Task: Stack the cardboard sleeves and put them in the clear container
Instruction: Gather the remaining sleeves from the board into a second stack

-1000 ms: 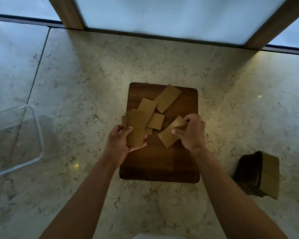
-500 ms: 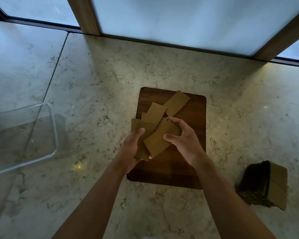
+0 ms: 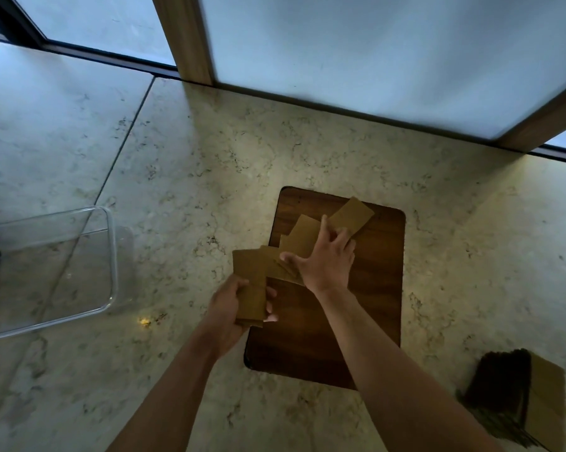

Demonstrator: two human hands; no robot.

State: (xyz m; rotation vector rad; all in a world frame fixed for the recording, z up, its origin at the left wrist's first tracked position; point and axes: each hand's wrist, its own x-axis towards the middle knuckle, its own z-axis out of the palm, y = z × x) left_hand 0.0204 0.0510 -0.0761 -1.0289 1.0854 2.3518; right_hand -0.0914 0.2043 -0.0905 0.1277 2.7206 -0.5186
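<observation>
The left hand (image 3: 231,306), low in the middle of the frame, is curled around a small stack of cardboard sleeves (image 3: 250,285), thumb on the top face and fingertips showing past the stack's right edge. The stack stands over the left edge of the wooden cutting board (image 3: 366,305), half above the board and half above the stone. Just up and to the right, the right hand (image 3: 327,259) lies spread with straight fingers on the loose sleeves (image 3: 302,238) on the board; its thumb points left toward the held stack and its fingertips press the overlapping sleeves. Whether it has any of them pinched cannot be told. One loose sleeve (image 3: 351,216) sticks out beyond the fingers toward the board's upper right corner, close to the far edge but still on the wood.

The lower half of the board is bare dark wood, crossed only by the right forearm. Around the board runs the marble countertop (image 3: 193,177), with a wide open strip between the board's left edge and the clear container (image 3: 112,256) at the left of the frame, which is cut off by the frame edge. At the lower right corner, well apart from the board, sits a bundle of cardboard sleeves (image 3: 532,399) standing on edge. Frosted window panels (image 3: 373,53) with wooden posts (image 3: 187,37) close the counter's far edge along the top.
</observation>
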